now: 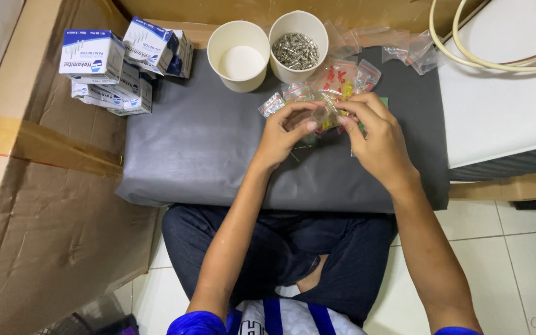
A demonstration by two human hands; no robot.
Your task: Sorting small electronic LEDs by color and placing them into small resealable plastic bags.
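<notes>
— What can't you make out here?

— The small clear plastic bag [325, 116] pinched between both hands. The left hand [280, 136] and the right hand [376, 142] meet over the far middle of the grey padded mat [200, 149], fingertips closed on the bag from either side. Its contents are mostly hidden by the fingers; only a bit of yellow shows.

— And behind the hands?

— A loose heap of small clear bags with red and yellow pieces [342, 80], partly covered by the hands. A green scrap under the right hand is too hidden to identify.

— What else sits on the mat?

— At the far edge, an empty white paper cup [238, 56] just beside a white paper cup full of small metal parts [298, 46]. Near the far left corner, a stack of small white-and-blue cardboard boxes [122, 62].

— The surroundings?

— Brown cardboard sheets [51, 205] to the left and behind. On the right, a white surface [504, 105] carrying cream-coloured hoses [491, 59], cut off by the frame. The person sits cross-legged in dark jeans [280, 248] on a white tiled floor [516, 267].
</notes>
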